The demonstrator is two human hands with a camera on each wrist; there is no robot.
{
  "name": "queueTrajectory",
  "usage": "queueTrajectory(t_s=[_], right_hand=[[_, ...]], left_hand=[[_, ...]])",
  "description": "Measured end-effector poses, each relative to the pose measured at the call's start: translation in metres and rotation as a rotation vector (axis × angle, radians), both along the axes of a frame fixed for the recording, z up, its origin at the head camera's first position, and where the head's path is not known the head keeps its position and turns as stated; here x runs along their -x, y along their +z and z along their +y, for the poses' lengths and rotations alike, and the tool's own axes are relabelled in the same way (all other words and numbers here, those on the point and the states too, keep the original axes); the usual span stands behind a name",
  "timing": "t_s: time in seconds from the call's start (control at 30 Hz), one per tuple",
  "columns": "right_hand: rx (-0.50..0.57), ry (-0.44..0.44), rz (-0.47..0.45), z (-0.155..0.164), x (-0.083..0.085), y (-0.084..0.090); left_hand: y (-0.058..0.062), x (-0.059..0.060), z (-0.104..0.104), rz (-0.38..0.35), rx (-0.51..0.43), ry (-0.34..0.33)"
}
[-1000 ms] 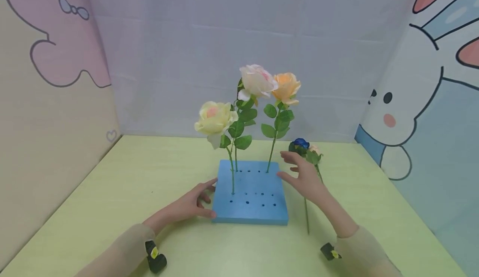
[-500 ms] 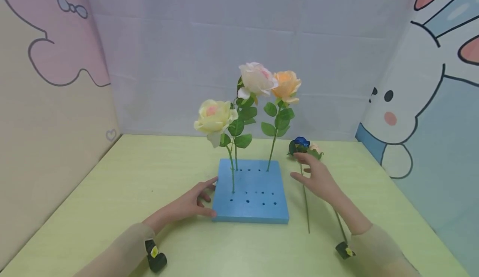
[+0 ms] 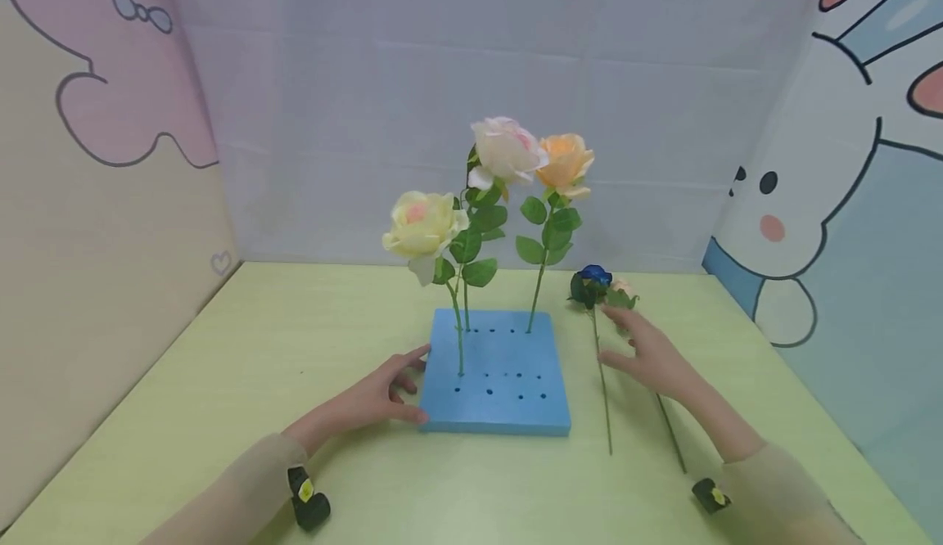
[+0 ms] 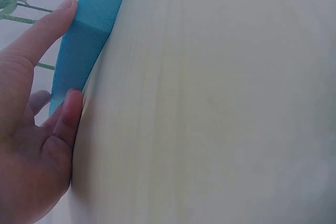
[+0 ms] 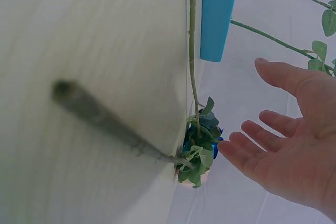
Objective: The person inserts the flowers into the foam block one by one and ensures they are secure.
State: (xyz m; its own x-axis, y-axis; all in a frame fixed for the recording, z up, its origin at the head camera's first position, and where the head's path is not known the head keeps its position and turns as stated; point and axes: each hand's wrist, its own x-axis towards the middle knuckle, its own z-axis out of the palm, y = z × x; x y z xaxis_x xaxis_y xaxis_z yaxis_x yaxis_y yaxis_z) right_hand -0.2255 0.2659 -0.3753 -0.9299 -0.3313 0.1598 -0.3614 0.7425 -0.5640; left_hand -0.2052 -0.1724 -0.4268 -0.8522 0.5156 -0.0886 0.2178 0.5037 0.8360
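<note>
A blue foam block [image 3: 508,402] with several holes lies on the green table. Three roses stand in it: a cream one [image 3: 421,222], a pink-white one [image 3: 504,148] and an orange one [image 3: 563,160]. My left hand [image 3: 398,389] rests against the block's left edge with straight fingers, and in the left wrist view its fingers [image 4: 65,114] touch the block's side [image 4: 89,30]. A blue rose [image 3: 593,277] lies on the table right of the block. My right hand [image 3: 633,349] hovers open over a pale rose [image 3: 622,290] lying beside it. The right wrist view shows spread fingers [image 5: 247,156] near the blue rose [image 5: 202,140].
The green table [image 3: 258,349] is boxed in by cartoon panels at left and right and a white backdrop behind. Black wrist camera mounts [image 3: 308,504] [image 3: 710,496] sit on both sleeves. The lying stems [image 3: 606,398] reach toward the front right.
My right hand has moved right, away from the foam block's right edge and over the two lying roses. The left hand has stayed at the block's left edge.
</note>
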Motion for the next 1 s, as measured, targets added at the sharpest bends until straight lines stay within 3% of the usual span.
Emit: queueTrajectory(t_s=[0.43, 0.67, 1.0], right_hand=[[-0.049, -0.022, -0.088, 0.025, -0.003, -0.005], [-0.024, -0.019, -0.176, 0.037, -0.002, -0.008], [0.002, 0.01, -0.196, 0.047, -0.006, -0.011]], left_hand=[[-0.001, 0.001, -0.001, -0.012, -0.007, 0.0], [0.0, 0.0, -0.001, -0.009, -0.004, 0.003], [0.002, -0.001, 0.001, -0.011, -0.009, -0.004]])
